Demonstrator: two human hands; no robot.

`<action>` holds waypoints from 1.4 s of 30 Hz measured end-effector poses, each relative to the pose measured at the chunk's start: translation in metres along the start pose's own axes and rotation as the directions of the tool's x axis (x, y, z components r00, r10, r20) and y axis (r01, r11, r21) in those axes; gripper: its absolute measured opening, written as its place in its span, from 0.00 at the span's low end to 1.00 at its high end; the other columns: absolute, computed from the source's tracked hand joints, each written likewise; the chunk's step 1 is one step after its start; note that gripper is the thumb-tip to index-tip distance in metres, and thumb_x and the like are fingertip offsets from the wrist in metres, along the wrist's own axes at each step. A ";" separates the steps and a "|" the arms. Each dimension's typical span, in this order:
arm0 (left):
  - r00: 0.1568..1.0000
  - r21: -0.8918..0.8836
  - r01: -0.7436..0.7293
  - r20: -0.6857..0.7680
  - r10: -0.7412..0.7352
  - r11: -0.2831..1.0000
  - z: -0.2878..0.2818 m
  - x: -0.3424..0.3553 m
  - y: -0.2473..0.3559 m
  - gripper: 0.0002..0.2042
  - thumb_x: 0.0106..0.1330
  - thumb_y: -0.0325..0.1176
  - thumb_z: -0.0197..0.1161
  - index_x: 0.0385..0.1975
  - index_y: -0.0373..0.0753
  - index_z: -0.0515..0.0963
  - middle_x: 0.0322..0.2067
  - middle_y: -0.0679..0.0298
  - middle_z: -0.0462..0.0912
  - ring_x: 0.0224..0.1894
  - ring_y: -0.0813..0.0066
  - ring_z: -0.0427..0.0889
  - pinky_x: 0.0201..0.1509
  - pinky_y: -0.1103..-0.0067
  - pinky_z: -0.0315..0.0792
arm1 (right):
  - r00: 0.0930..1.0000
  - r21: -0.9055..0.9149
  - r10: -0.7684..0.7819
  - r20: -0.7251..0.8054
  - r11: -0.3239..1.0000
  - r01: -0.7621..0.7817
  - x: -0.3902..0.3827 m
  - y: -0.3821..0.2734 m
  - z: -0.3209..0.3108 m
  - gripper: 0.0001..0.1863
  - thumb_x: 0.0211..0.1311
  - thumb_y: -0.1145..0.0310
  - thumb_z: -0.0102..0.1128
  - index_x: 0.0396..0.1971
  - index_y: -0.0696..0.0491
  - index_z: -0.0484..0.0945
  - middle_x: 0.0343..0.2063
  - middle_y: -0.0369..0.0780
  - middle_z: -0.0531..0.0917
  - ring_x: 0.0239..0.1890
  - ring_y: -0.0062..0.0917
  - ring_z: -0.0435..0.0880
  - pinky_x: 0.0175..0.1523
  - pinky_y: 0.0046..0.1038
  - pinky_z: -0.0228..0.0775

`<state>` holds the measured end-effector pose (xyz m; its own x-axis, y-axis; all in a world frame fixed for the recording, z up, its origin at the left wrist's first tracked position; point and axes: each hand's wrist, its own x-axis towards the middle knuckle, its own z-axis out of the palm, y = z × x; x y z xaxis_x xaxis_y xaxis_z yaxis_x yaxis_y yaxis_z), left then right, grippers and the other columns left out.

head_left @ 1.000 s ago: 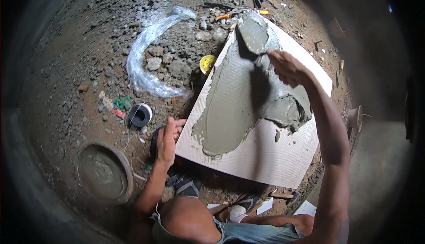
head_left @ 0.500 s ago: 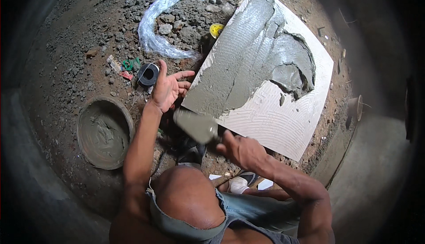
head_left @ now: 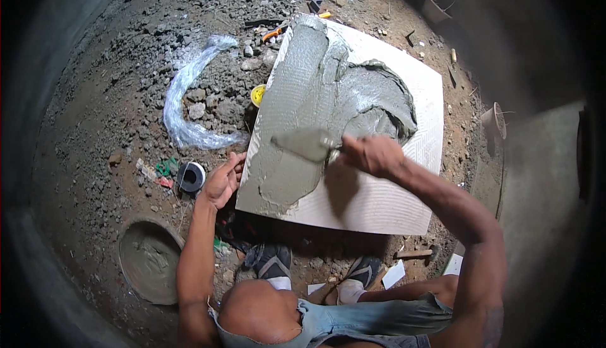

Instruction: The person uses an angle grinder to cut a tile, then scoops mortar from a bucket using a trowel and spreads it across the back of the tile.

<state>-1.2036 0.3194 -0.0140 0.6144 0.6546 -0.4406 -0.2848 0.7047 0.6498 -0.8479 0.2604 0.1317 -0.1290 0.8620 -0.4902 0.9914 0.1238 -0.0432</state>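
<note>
Right hand point(head_left: 374, 155) clenched on a trowel point(head_left: 308, 144) by its handle, I am holding the blade across the grey mortar point(head_left: 297, 89), its tip pointing left. The blade is blurring, so I cannot tell whether it is pressing into the mortar or hanging just above. My left hand point(head_left: 221, 184) is resting at the left edge of the big pale tile point(head_left: 385, 203), fingers partly bent; I cannot tell whether they are gripping that edge or only lying beside it.

The tile is lying in front of my feet point(head_left: 273, 263), with ridges showing on its bare part. Mortar is covering most of the left side and reaching the far corner, while a thicker heap point(head_left: 382, 89) is standing right of the middle. The near right part and a band along the far right side are showing bare.

I am judging this step to be spreading: the coat is looking fairly flat on the left and lumpy on the right. The next move seems to be calling for a low, even blade, drawing mortar off the heap toward the bare part, with my left hand bracing the tile.

To my left, a round tub point(head_left: 136, 237) is holding more mortar, and a spool point(head_left: 191, 177) is lying just beside my left hand.
</note>
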 end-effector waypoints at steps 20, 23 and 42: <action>0.997 -0.006 0.070 0.037 -0.070 0.997 0.009 0.055 0.027 0.32 0.69 0.37 0.63 0.68 0.29 0.59 0.52 0.65 0.78 0.44 0.85 0.77 0.48 0.85 0.70 | 0.749 0.737 0.644 -0.155 0.580 -0.346 0.175 0.222 -0.135 0.25 0.73 0.40 0.40 0.30 0.49 0.64 0.14 0.32 0.67 0.14 0.18 0.65 0.16 0.27 0.59; 0.998 -0.011 0.054 0.016 -0.054 0.998 0.009 0.057 0.024 0.31 0.69 0.35 0.62 0.67 0.29 0.59 0.54 0.63 0.78 0.48 0.82 0.78 0.52 0.83 0.71 | 0.887 0.793 0.434 -0.159 0.592 -0.148 0.140 0.209 -0.133 0.25 0.72 0.39 0.42 0.27 0.47 0.63 0.14 0.31 0.67 0.13 0.15 0.63 0.15 0.24 0.54; 0.999 0.225 -0.012 0.032 0.005 0.974 0.015 0.050 0.025 0.27 0.73 0.37 0.57 0.67 0.33 0.59 0.50 0.64 0.79 0.47 0.79 0.80 0.51 0.80 0.76 | 0.960 0.325 -0.088 0.267 0.946 -0.004 -0.092 -0.013 0.070 0.24 0.71 0.42 0.43 0.40 0.51 0.69 0.22 0.51 0.80 0.28 0.53 0.81 0.33 0.49 0.71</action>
<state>-1.1688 0.3661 -0.0109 0.6364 0.6489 -0.4169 -0.1195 0.6169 0.7779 -0.8473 0.1447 0.1163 -0.2049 0.6848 -0.6993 0.9456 -0.0458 -0.3220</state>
